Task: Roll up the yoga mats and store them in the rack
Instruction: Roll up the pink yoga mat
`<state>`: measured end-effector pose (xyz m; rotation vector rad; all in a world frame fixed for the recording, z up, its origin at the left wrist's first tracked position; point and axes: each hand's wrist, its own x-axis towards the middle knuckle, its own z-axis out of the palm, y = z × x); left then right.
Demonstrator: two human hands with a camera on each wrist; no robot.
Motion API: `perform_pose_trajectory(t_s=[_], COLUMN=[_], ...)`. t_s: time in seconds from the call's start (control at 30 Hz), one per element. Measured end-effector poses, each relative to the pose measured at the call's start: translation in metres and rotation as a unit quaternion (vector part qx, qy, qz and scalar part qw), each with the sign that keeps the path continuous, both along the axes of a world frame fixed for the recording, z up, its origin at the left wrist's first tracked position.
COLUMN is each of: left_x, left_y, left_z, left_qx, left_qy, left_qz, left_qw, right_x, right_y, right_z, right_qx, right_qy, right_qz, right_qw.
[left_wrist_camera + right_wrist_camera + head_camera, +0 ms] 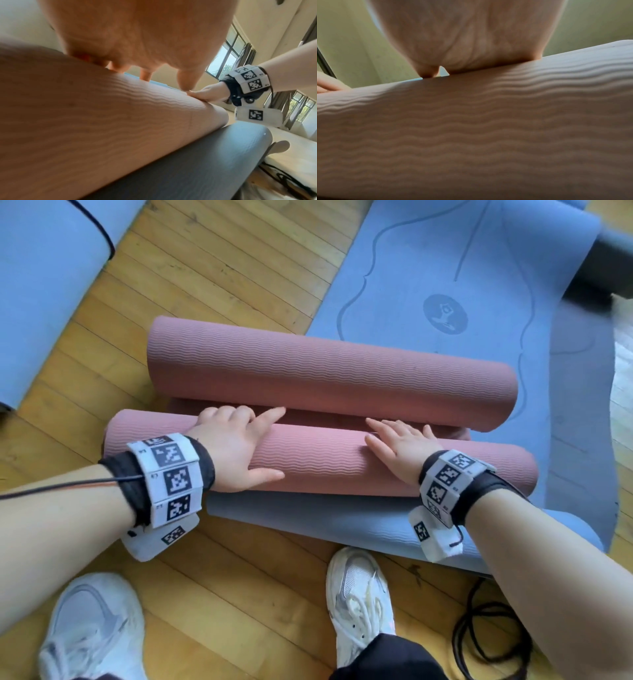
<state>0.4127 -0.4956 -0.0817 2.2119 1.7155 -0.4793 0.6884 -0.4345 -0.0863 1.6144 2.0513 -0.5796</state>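
A pink yoga mat lies across the floor, rolled in from both ends into a near roll (325,463) and a thicker far roll (329,371). My left hand (236,446) sits on the near roll's left part, with the index finger straight and the other fingers bent over its far side. On the roll's right part my right hand (400,446) presses flat, fingers straight. The left wrist view has the left hand (137,40) over the ribbed pink roll (85,121), with the right hand (212,93) beyond. In the right wrist view the palm (467,37) rests on the roll (488,135).
A flat blue mat (428,268) lies under the pink one and stretches to the far right. Another blue mat (44,285) is at the upper left. My white shoes (92,628) (359,594) stand on the wooden floor, and a black cable (479,638) loops at the lower right.
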Motion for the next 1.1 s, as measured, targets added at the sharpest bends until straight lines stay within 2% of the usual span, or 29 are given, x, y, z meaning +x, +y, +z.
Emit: perform_pose_trajectory(t_s=[0.17,0.33,0.57,0.73,0.8,0.93,1.0,1.1], left_x=[0.001,-0.006,-0.007,0.004,0.009,0.003,-0.004,-0.005], left_y=[0.001,0.016,0.039,0.055,0.057,0.042,0.037,0.049], left_z=[-0.011,-0.026,-0.031,-0.025,-0.018,-0.021,-0.029,-0.034], left_qx=[-0.020,-0.016,-0.003,0.052,0.069,0.033,0.034,0.030], left_qy=[0.001,-0.018,-0.041,0.011,0.005,0.054,0.098,0.111], left_qz=[0.010,0.024,0.039,0.050,0.049,-0.016,-0.040,-0.033], left_qw=[1.000,0.999,0.998,0.997,0.996,0.998,0.994,0.993], right_x=[-0.007,-0.020,-0.019,-0.008,-0.009,-0.022,-0.023,-0.014], right_y=[0.012,0.016,-0.004,0.010,0.020,0.037,0.040,0.036], right_z=[-0.007,-0.011,-0.014,-0.015,-0.015,-0.016,-0.018,-0.020], right_qx=[0.008,0.059,0.107,0.058,0.068,0.076,0.074,0.072], right_qy=[-0.014,-0.020,-0.001,0.000,-0.007,-0.004,-0.017,-0.021], right_qz=[-0.033,-0.065,-0.035,-0.052,-0.066,-0.091,-0.070,-0.002], right_qw=[0.999,0.996,0.994,0.997,0.995,0.993,0.995,0.997])
